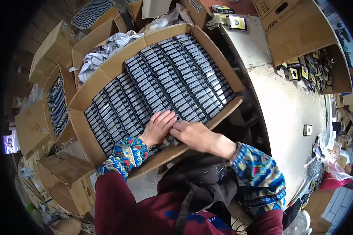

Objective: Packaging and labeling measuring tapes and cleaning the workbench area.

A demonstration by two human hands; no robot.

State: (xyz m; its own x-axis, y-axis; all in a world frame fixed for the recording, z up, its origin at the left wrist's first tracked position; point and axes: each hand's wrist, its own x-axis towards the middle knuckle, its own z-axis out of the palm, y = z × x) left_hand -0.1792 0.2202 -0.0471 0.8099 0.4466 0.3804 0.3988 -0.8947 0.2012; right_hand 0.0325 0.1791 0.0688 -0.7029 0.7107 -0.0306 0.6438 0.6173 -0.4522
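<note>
A large open cardboard box [219, 55] stands in front of me, filled with tight rows of small black-and-grey packs [172, 74]. The rows on the right are stacked higher than those on the left. At the near side of the box, my left hand [159, 127] lies over the packs with its fingers stretched out. My right hand [196, 136] meets it from the right, fingers bent and closed at the near end of the raised rows. Whatever those fingers grip is hidden. Both forearms wear colourful patterned sleeve covers [259, 172].
A long pale worktable [290, 113] runs along my right, with one small pack [308, 130] on it. A tipped carton [302, 31] at its far end spills yellow-and-black packs. More cartons [62, 176] crowd my left. Crumpled plastic [106, 51] lies behind the box.
</note>
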